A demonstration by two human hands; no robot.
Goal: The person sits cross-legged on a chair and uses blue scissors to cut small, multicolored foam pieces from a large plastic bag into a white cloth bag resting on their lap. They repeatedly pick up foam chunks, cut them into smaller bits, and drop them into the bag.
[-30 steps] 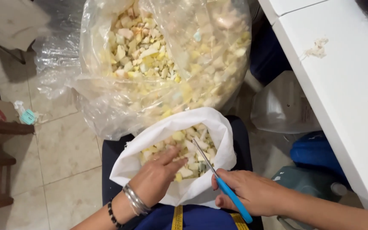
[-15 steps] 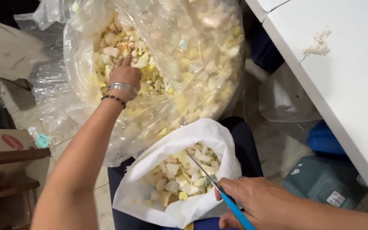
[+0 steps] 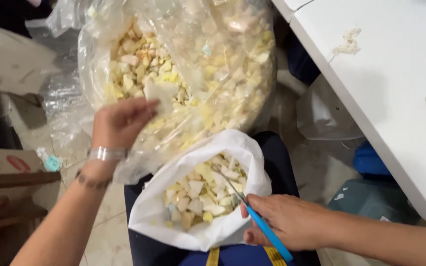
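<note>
As the person sits with a small white bag (image 3: 149,216) open on the lap, the left hand (image 3: 119,123) is raised at the mouth of a large clear plastic bag (image 3: 223,64) that stands on the floor just ahead of the knees. The fingers of that hand are closed on a pale foam piece (image 3: 161,93), a flat off-white chunk held at the fingertips above the heap of cut foam pieces (image 3: 139,64) filling the clear bag; those pieces are yellow, cream and pinkish. A clear bangle and a dark beaded band sit on the left wrist. The right hand (image 3: 284,219) rests against the right edge of the white bag, its fingers curled shut around the blue handle of a pair of scissors (image 3: 257,221). The metal blades point up and left over the bag's opening; whether they stand apart cannot be told. The white bag holds smaller foam chunks (image 3: 200,189) in the same cream and yellow, lying loosely in its hollow. To the right runs a white table (image 3: 390,98), with a scrap of pale thread (image 3: 348,42) lying on its surface near the edge. On the left stands a cardboard box (image 3: 6,162), and the floor between is tiled.
</note>
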